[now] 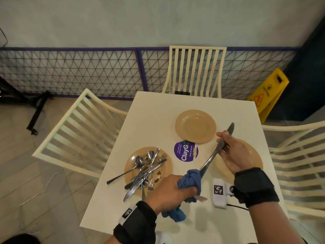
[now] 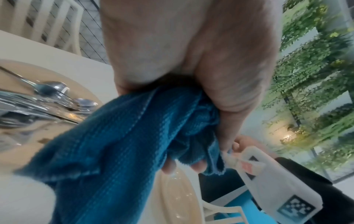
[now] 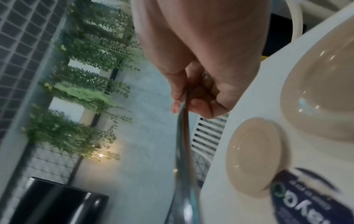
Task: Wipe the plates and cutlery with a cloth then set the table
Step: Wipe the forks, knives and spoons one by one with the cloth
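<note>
My right hand (image 1: pixel 232 152) grips a table knife (image 1: pixel 213 154) near its middle, blade end (image 1: pixel 230 127) pointing up and away. My left hand (image 1: pixel 172 189) holds a bunched blue cloth (image 1: pixel 190 178) wrapped round the knife's lower end. In the left wrist view the cloth (image 2: pixel 118 144) fills my left hand (image 2: pixel 191 53). The right wrist view shows my right hand (image 3: pixel 201 60) pinching the knife (image 3: pixel 184 151). A dirty tan plate (image 1: pixel 167 166) at the left carries several spoons, forks and knives (image 1: pixel 146 166). A clean tan plate (image 1: pixel 195 125) lies farther back. Another plate (image 1: pixel 255 155) sits under my right hand.
A purple round sticker (image 1: pixel 186 152) marks the middle of the white table (image 1: pixel 154 111). Cream slatted chairs stand at the left (image 1: pixel 79 129), far side (image 1: pixel 195 71) and right (image 1: pixel 299 155). A yellow caution sign (image 1: pixel 269 92) and a mesh fence (image 1: pixel 88 71) lie beyond.
</note>
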{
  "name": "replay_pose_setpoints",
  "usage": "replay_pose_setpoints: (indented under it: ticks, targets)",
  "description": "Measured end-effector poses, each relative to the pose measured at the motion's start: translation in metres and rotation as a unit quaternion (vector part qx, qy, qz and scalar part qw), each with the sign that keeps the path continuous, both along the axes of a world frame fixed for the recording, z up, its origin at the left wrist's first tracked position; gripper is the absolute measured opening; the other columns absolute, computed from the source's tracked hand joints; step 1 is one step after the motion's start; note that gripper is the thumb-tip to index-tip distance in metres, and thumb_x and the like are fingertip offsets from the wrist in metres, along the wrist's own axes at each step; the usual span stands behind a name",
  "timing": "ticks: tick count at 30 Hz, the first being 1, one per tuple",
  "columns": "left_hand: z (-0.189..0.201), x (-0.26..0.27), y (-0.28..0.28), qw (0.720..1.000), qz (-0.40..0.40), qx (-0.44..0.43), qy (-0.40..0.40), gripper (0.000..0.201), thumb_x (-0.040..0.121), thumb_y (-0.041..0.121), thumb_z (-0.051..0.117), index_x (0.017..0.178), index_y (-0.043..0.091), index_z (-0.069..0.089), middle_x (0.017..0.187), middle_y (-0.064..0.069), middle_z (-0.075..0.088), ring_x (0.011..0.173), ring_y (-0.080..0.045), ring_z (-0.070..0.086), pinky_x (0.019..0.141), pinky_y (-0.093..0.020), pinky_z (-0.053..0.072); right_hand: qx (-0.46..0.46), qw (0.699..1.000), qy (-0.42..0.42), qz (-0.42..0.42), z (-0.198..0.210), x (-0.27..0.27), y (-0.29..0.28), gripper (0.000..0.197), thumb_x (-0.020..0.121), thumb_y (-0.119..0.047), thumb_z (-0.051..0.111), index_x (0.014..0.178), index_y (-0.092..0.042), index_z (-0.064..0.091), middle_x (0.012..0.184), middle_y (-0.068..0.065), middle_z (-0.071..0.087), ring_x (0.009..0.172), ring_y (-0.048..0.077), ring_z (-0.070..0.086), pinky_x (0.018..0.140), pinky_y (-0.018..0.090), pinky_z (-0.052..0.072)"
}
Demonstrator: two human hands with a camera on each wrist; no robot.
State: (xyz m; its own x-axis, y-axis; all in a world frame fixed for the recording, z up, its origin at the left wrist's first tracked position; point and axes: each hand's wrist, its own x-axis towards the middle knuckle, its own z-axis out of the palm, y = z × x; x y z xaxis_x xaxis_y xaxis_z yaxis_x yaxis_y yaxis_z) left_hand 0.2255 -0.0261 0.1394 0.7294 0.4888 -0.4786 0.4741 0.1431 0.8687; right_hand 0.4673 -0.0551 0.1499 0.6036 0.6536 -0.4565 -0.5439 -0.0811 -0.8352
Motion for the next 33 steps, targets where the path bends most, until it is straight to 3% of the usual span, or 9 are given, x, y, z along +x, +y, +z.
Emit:
replay_pose_setpoints:
  ticks: [4, 8, 12, 14, 19, 22, 26, 31, 33]
  targets:
    - [-0.01, -0.02, -0.003, 0.997, 0.06, 0.012, 0.036, 0.017, 0.093, 0.035, 0.068, 0.102, 0.022, 0.072, 0.096, 0.0, 0.078, 0.095, -0.02, 0.074, 0.088, -0.049, 0.058, -0.07, 0.996, -0.032, 0.047, -0.036, 0.001, -0.019, 0.026, 0.102, -0.024, 0.052, 0.095, -0.008, 0.071, 0.073, 0.003, 0.06, 0.077, 0.017, 0.055, 0.08, 0.034, 0.046]
    - [-0.012, -0.031, -0.002, 0.987, 0.149, 0.054, 0.034, 0.015, 0.097, 0.031, 0.064, 0.111, 0.03, 0.069, 0.1, 0.01, 0.075, 0.092, -0.001, 0.068, 0.085, -0.027, 0.05, -0.157, 0.98, -0.047, 0.116, -0.088, -0.027, -0.038, 0.027, 0.099, -0.025, 0.058, 0.101, -0.004, 0.074, 0.084, 0.009, 0.062, 0.078, 0.019, 0.056, 0.072, 0.033, 0.047]
    - [-0.024, -0.049, -0.002, 0.972, 0.225, 0.046, 0.053, 0.022, 0.099, 0.033, 0.062, 0.12, 0.032, 0.064, 0.113, 0.007, 0.072, 0.11, -0.016, 0.065, 0.102, -0.04, 0.05, -0.229, 0.959, -0.034, 0.163, -0.131, -0.047, -0.048, 0.021, 0.098, -0.019, 0.061, 0.098, -0.004, 0.075, 0.081, 0.01, 0.064, 0.071, 0.017, 0.06, 0.067, 0.028, 0.049]
    - [-0.031, -0.058, -0.005, 0.966, 0.254, 0.03, 0.049, 0.027, 0.099, 0.029, 0.062, 0.125, 0.036, 0.062, 0.122, 0.01, 0.069, 0.117, -0.014, 0.062, 0.107, -0.04, 0.046, -0.252, 0.95, -0.03, 0.184, -0.148, -0.053, -0.048, 0.019, 0.097, -0.017, 0.062, 0.095, -0.003, 0.074, 0.079, 0.009, 0.065, 0.069, 0.017, 0.061, 0.063, 0.026, 0.05]
    - [-0.042, -0.078, -0.011, 0.945, 0.32, 0.026, 0.068, 0.029, 0.098, 0.018, 0.063, 0.126, 0.023, 0.062, 0.117, -0.002, 0.071, 0.111, -0.023, 0.066, 0.099, -0.041, 0.052, -0.319, 0.914, -0.084, 0.235, -0.185, -0.051, -0.039, 0.016, 0.092, -0.019, 0.066, 0.083, -0.009, 0.075, 0.082, 0.012, 0.072, 0.075, 0.025, 0.067, 0.087, 0.044, 0.059]
    - [-0.042, -0.088, -0.014, 0.943, 0.323, 0.023, 0.075, 0.027, 0.098, 0.016, 0.061, 0.125, 0.018, 0.06, 0.116, -0.007, 0.069, 0.105, -0.023, 0.066, 0.09, -0.037, 0.054, -0.365, 0.866, -0.199, 0.279, -0.192, -0.049, -0.028, 0.018, 0.089, -0.033, 0.068, 0.086, -0.015, 0.07, 0.089, 0.008, 0.073, 0.088, 0.028, 0.07, 0.087, 0.038, 0.056]
    - [-0.039, -0.101, -0.013, 0.94, 0.333, 0.024, 0.067, 0.024, 0.099, 0.013, 0.059, 0.122, 0.018, 0.062, 0.113, -0.006, 0.071, 0.104, -0.021, 0.066, 0.08, -0.028, 0.05, -0.423, 0.807, -0.288, 0.296, -0.19, -0.048, -0.017, 0.02, 0.089, -0.031, 0.067, 0.103, -0.017, 0.066, 0.105, 0.006, 0.071, 0.1, 0.029, 0.065, 0.088, 0.034, 0.05]
    - [-0.039, -0.117, 0.001, 0.94, 0.335, 0.017, 0.063, 0.018, 0.1, 0.02, 0.059, 0.115, 0.028, 0.062, 0.112, -0.003, 0.071, 0.105, -0.021, 0.067, 0.086, -0.03, 0.053, -0.441, 0.787, -0.349, 0.253, -0.183, -0.055, -0.008, 0.042, 0.097, -0.049, 0.052, 0.124, -0.018, 0.056, 0.127, 0.011, 0.06, 0.113, 0.032, 0.059, 0.094, 0.038, 0.046]
    - [-0.039, -0.123, 0.01, 0.94, 0.336, 0.015, 0.062, 0.019, 0.1, 0.019, 0.06, 0.116, 0.028, 0.062, 0.111, -0.002, 0.071, 0.103, -0.019, 0.068, 0.082, -0.027, 0.054, -0.422, 0.798, -0.358, 0.238, -0.177, -0.063, 0.001, 0.036, 0.098, -0.042, 0.052, 0.123, -0.017, 0.058, 0.128, 0.011, 0.058, 0.114, 0.032, 0.058, 0.095, 0.038, 0.045]
